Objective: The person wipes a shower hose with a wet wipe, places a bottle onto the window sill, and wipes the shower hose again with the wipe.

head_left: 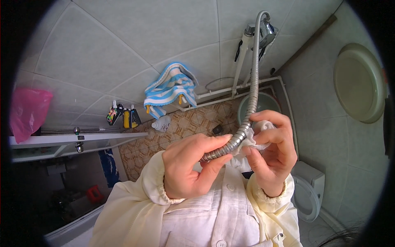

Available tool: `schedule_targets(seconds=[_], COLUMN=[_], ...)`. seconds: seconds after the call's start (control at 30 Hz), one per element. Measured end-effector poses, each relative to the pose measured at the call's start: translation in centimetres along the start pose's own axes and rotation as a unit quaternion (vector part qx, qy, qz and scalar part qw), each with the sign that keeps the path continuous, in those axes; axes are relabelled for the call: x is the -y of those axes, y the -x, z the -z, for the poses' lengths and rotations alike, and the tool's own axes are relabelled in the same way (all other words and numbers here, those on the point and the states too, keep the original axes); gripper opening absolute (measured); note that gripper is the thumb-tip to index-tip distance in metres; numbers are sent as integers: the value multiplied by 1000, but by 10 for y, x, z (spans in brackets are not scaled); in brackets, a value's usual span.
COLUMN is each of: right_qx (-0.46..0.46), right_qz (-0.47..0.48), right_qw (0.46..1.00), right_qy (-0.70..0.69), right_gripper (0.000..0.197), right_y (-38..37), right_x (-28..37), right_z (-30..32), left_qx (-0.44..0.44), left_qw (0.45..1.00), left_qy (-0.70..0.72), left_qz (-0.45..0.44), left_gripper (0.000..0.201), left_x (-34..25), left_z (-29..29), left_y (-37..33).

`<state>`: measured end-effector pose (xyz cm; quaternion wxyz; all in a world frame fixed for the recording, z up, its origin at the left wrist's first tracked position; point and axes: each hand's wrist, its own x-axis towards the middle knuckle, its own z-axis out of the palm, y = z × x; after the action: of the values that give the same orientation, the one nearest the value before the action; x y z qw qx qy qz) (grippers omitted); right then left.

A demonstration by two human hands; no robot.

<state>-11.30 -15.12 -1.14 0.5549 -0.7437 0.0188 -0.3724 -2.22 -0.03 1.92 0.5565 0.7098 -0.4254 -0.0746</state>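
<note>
A ribbed metal shower hose [254,78] runs down from the wall tap [265,35] and curves in front of my chest. My left hand [193,164] grips its lower stretch, thumb and fingers closed round it. Higher along the hose, my right hand [271,152] pinches a crumpled white cloth or wipe [263,136] that presses against the metal. Where the hose goes beyond my left palm is hidden.
A pale green basin [269,108] stands on the patterned floor under the white pipes [214,94]. Beside a white bottle [161,123] hangs a blue-striped cloth [175,84]. The toilet [306,193] is at right, a white shelf [61,140] at left. Another basin [358,82] hangs on the right wall.
</note>
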Motion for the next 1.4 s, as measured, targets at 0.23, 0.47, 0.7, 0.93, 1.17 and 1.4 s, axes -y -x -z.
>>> schedule_targets(seconds=[0.23, 0.47, 0.7, 0.93, 1.17, 1.4], right_qx=[58, 66, 1, 18, 53, 43], right_qz=[-14, 54, -27, -63, -59, -94], right_qw=[996, 996, 997, 984, 978, 981], right_qy=[-65, -19, -77, -164, -195, -164], right_gripper=[19, 20, 18, 18, 17, 13], right_y=[-8, -12, -12, -13, -9, -7], right_x=[2, -4, 4, 2, -2, -1], right_z=[-1, -4, -15, -11, -7, -7], left_qx=[17, 0, 9, -12, -9, -11], left_qw=[998, 994, 982, 997, 1000, 997], left_qy=[-31, -69, -118, -46, -16, -38], left_qz=[-42, -85, -145, -59, -17, -71], left_gripper=[25, 29, 29, 26, 25, 27], left_x=[-2, 1, 4, 4, 4, 8], left_z=[4, 3, -3, -1, 0, -2], left_y=[-7, -10, -9, -10, -7, -11])
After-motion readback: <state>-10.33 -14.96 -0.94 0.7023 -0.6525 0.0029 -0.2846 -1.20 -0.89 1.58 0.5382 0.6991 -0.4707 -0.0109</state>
